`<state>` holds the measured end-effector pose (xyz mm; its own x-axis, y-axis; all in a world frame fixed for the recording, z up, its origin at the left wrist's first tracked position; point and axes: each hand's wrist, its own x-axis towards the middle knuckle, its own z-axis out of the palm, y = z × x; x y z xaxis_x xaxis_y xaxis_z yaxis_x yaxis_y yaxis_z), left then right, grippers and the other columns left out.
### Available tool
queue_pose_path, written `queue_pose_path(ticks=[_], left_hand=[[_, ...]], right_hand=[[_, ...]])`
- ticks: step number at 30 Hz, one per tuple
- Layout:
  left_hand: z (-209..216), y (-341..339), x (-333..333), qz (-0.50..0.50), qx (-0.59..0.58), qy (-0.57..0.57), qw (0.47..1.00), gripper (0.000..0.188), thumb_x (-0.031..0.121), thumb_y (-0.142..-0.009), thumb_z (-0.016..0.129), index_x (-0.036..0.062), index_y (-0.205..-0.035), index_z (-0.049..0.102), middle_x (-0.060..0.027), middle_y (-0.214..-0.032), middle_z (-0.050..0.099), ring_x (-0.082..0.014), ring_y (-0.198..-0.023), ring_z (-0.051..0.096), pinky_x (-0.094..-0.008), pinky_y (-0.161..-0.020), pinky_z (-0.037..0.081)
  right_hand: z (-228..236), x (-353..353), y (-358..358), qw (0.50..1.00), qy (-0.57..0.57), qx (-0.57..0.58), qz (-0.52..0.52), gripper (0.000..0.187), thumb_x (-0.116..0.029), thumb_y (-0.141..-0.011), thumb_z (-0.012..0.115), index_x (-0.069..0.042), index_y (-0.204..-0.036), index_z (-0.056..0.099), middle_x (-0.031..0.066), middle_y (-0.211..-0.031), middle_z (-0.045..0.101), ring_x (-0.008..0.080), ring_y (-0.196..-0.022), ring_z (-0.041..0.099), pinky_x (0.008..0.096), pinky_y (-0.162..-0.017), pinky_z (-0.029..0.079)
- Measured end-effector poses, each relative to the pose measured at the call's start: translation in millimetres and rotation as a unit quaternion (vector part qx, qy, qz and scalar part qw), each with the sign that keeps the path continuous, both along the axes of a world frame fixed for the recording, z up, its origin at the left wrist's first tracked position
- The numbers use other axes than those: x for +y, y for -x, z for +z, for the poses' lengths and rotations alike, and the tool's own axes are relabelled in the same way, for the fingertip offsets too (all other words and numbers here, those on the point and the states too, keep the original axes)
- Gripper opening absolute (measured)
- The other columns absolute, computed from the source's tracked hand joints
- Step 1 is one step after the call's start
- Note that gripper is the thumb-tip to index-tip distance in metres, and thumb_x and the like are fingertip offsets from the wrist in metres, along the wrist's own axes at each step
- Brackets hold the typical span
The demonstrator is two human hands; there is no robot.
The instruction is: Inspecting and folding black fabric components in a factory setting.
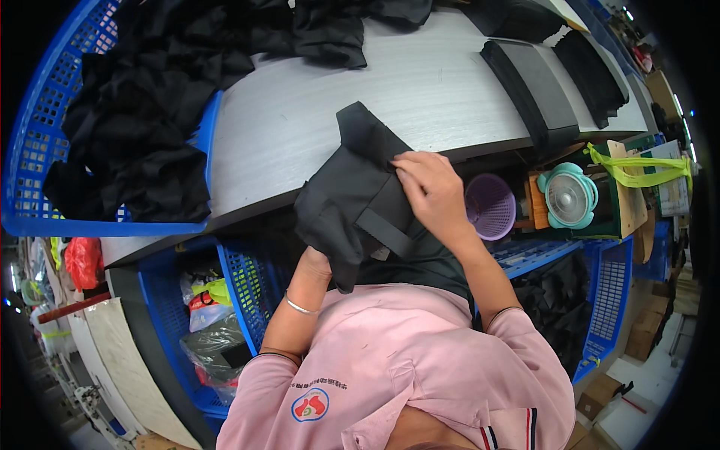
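Here, a pink shirt is seen nearest, and a silver bracelet is worn on the left forearm. Above the lap, before the near edge of the bench, a black sewn fabric piece is held up. The left hand is mostly covered by it; the spread of its fingers and its grip cannot be told, though the fabric is apparently supported from beneath. By the right hand, the fabric's right edge is pinched between thumb and curled fingers. Farther right, a purple basket and a turquoise fan are placed side by side. On the bench, black cloth is heaped in a blue crate at left, and stacked black panels are laid at far right.
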<state>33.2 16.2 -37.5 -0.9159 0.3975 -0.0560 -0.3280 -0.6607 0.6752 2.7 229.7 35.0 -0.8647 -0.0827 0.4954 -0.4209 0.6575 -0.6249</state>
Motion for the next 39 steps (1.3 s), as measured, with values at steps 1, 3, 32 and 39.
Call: queue_pose_path(ticks=[1, 3, 32, 39], left_hand=[[-8, 2, -7, 0.020, 0.003, 0.045, 0.999, 0.058, 0.042, -0.105, 0.044, 0.0025, -0.147, 0.041, -0.0131, -0.146, 0.049, -0.0256, -0.132, 0.050, -0.0408, -0.113, 0.041], [-21, 13, -21, -0.058, 0.005, -0.143, 0.988, 0.057, 0.042, -0.105, 0.044, 0.0029, -0.147, 0.042, -0.0123, -0.145, 0.051, -0.0245, -0.131, 0.051, -0.0401, -0.112, 0.042], [50, 64, -22, 0.147, 0.045, 0.309, 0.939, 0.031, 0.019, -0.104, 0.052, -0.0053, -0.118, 0.065, -0.0123, -0.112, 0.068, -0.0177, -0.099, 0.067, -0.0315, -0.085, 0.056], [51, 142, 15, 0.089, 0.096, 0.215, 0.968, 0.042, 0.033, -0.103, 0.056, 0.0019, -0.131, 0.060, -0.0059, -0.114, 0.067, -0.0132, -0.111, 0.058, -0.0276, -0.093, 0.047]], right_hand=[[0, 5, 0, 0.981, 0.133, -0.140, 0.017, 0.018, -0.007, -0.086, 0.070, 0.004, -0.101, 0.072, 0.0095, -0.098, 0.072, 0.0206, -0.084, 0.068, 0.0329, -0.086, 0.052], [2, 16, 2, 0.858, 0.482, -0.175, 0.013, 0.018, -0.009, -0.092, 0.067, 0.004, -0.103, 0.073, -0.0023, -0.092, 0.069, 0.0039, -0.083, 0.059, 0.0222, -0.076, 0.048], [9, 55, 64, 0.960, 0.223, -0.042, -0.164, 0.022, -0.017, -0.098, 0.062, 0.003, -0.097, 0.071, 0.0059, -0.078, 0.068, 0.0094, -0.067, 0.057, 0.0252, -0.069, 0.047], [-49, -4, 14, 0.876, 0.423, -0.216, -0.082, 0.037, -0.015, -0.094, 0.071, 0.002, -0.125, 0.061, 0.0045, -0.097, 0.068, 0.0077, -0.081, 0.064, 0.0202, -0.065, 0.050]])
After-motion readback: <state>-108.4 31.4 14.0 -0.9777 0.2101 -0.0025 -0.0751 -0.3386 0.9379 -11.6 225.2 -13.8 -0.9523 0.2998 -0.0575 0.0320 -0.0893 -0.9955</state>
